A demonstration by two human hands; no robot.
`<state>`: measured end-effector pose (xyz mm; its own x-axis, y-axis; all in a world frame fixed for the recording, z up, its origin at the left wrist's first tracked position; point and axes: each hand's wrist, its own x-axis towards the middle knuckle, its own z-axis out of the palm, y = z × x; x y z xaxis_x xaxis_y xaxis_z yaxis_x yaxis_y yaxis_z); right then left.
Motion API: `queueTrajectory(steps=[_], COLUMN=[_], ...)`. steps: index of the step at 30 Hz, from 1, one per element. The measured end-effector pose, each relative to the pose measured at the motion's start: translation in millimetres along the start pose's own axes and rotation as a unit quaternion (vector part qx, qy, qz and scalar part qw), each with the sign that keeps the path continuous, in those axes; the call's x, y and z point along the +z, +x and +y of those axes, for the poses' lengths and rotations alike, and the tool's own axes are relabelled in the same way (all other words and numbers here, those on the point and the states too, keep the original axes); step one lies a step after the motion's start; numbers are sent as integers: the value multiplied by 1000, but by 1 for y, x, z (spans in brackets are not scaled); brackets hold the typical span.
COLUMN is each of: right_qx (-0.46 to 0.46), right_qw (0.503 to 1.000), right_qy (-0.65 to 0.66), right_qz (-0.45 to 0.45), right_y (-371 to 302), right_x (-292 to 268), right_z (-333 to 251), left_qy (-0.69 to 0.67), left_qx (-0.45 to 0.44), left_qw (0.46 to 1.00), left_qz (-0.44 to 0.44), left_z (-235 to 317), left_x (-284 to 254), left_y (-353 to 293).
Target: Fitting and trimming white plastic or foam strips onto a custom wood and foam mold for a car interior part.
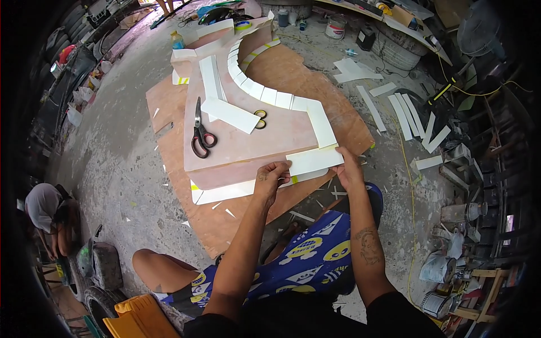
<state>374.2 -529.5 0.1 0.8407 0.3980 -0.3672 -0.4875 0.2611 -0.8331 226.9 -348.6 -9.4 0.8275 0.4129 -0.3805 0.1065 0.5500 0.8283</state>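
On a scuffed concrete floor (124, 141), in a workshop with clutter (459, 214) round its sides, fading to black at the rim. Half lost in that dark: a fan (479, 34) at upper right. Cut off at the lower edge: an orange piece (141, 315). Hard to make out at far left: a crouching person (53, 219), head under grey cloth. Partly hidden under a loose card (231, 114): two yellow-and-black loops (260, 119). Counted: one plywood sheet (332, 107), one pink panel (259, 149) on top, one pair of red-and-black scissors (198, 132), two wide cards lying loose on the panel. Scattered on the floor at right: several white strips (400, 117) and a small heap (355, 70), too overlapped to count. Along the panel's inward curve: a row of white tabs (242, 79), hard to number toward the far end. At the panel's near right corner, between left grip (273, 177) and right grip (350, 170): one white card strip (313, 161). Clamped by thumb and fingers at its left end with the left, at its right end with the right. Cannot make out the fingertips underneath.
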Motion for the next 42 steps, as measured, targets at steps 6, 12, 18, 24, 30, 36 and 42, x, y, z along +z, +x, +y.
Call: queueTrajectory(steps=[6, 12, 18, 24, 30, 36, 42], right_qx=[-16, 0, -27, -30, -38, -33, -29], right_qw=[1000, 1000, 999, 999, 999, 999, 999], right_qy=[-2, 31, -39, -18, -13, 7, -22], right_qz=[-9, 1, -8, -20, -19, -23, -25], right_y=[1, -4, 1, 5, 8, 5, 6], right_x=[-1, 14, 13, 13, 11, 16, 14], right_z=[0, -8, -2, 1, 3, 2, 2], left_qy=[-8, -7, -18, -18, -21, -32, -38], left_qx=[9, 3, 6, 3, 2, -4, -7], left_qw=[1000, 1000, 1000, 1000, 1000, 999, 999], left_qz=[3, 7, 9, 9, 9, 12, 5], left_z=[-1, -1, -1, 0, -1, -4, -6], left_x=[-1, -3, 2, 2, 2, 0, 1], left_y=[0, -2, -3, -4, -4, -3, -2])
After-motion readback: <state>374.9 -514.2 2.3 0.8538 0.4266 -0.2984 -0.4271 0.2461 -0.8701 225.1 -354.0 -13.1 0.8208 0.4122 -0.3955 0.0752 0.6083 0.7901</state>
